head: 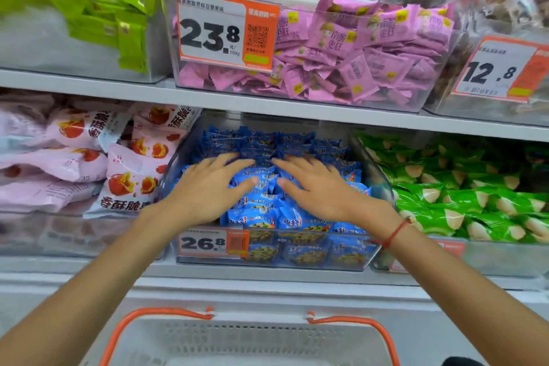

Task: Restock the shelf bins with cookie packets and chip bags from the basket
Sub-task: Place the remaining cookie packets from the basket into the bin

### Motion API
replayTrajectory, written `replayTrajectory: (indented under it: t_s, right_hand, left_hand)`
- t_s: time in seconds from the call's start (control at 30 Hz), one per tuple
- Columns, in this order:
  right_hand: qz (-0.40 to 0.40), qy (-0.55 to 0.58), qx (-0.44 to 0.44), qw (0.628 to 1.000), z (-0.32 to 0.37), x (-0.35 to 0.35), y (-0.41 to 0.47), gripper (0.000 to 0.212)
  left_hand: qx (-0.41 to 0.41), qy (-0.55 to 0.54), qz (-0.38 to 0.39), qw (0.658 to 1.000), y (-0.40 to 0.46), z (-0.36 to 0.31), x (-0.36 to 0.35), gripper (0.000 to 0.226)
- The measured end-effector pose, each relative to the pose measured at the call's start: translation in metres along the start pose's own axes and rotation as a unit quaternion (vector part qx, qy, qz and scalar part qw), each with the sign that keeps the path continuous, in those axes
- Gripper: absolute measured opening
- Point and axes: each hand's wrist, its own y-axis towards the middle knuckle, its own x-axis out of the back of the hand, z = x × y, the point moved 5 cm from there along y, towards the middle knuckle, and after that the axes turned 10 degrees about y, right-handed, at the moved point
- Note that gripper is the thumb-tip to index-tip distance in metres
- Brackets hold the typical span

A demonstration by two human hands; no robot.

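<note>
While both palms sit on the pile: looks like the leveling-off bit.
Hands: left hand point(208, 187) and right hand point(319, 187) flat, fingers spread wide, pressing the blue cookie packets point(264, 211), gripping nothing.
Bin: clear bin point(303, 263) on the lower shelf, pretty much heaped full.
Basket: white basket point(237, 339) just below, looks empty-ish, bottom is cut off though.
Left to do: chip bags maybe, none in hand.
</note>
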Motion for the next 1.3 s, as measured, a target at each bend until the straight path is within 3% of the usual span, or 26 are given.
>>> replayTrajectory:
  t_s: [0.07, 0.3, 0.67, 0.73, 0.77, 0.83, 0.9, 0.97, 1.07, 1.17, 1.3]
  right_hand:
    - [0.075, 0.001, -0.02, 0.997, 0.002, -0.017, -0.013, 0.056]
    - [0.02, -0.034, -0.052, 0.998, 0.002, -0.032, -0.015, 0.065]
    - [0.085, -0.007, -0.059, 0.995, 0.007, -0.03, -0.015, 0.066]
    - [0.059, 0.063, -0.047, 0.995, 0.003, -0.013, -0.021, 0.06]
    - [0.01, 0.069, -0.034, 0.997, -0.003, 0.0, -0.026, 0.056]
    - [-0.106, -0.055, -0.004, 0.993, -0.019, 0.026, -0.037, 0.052]
    - [-0.111, -0.197, -0.012, 0.974, -0.036, 0.032, -0.046, 0.059]
    - [-0.048, -0.259, -0.044, 0.964, -0.051, 0.024, -0.045, 0.065]
    - [-0.013, -0.287, -0.043, 0.957, -0.062, 0.023, -0.041, 0.057]
    - [0.01, -0.311, -0.005, 0.95, -0.069, 0.024, -0.042, 0.059]
    - [0.0, -0.322, 0.015, 0.947, -0.075, 0.022, -0.043, 0.063]
  left_hand:
    - [-0.012, 0.051, 0.047, 0.998, -0.011, 0.001, -0.011, 0.055]
    - [-0.003, 0.053, 0.038, 0.998, -0.015, 0.002, -0.026, 0.052]
    - [0.01, 0.023, 0.082, 0.996, -0.013, 0.001, -0.023, 0.05]
    - [0.01, 0.013, 0.064, 0.998, -0.018, 0.0, -0.017, 0.051]
    - [0.012, 0.012, 0.029, 0.999, -0.022, -0.001, -0.012, 0.051]
    - [0.013, 0.01, -0.067, 0.998, -0.027, -0.009, 0.003, 0.05]
    - [-0.009, -0.006, -0.118, 0.993, -0.022, -0.032, 0.015, 0.046]
    - [-0.044, -0.038, -0.104, 0.993, -0.008, -0.068, 0.015, 0.045]
    - [-0.064, -0.073, -0.028, 0.995, 0.016, -0.117, 0.0, 0.045]
    - [-0.026, -0.063, 0.022, 0.997, 0.036, -0.135, -0.012, 0.041]
    - [-0.004, -0.063, 0.022, 0.998, 0.042, -0.137, -0.014, 0.038]
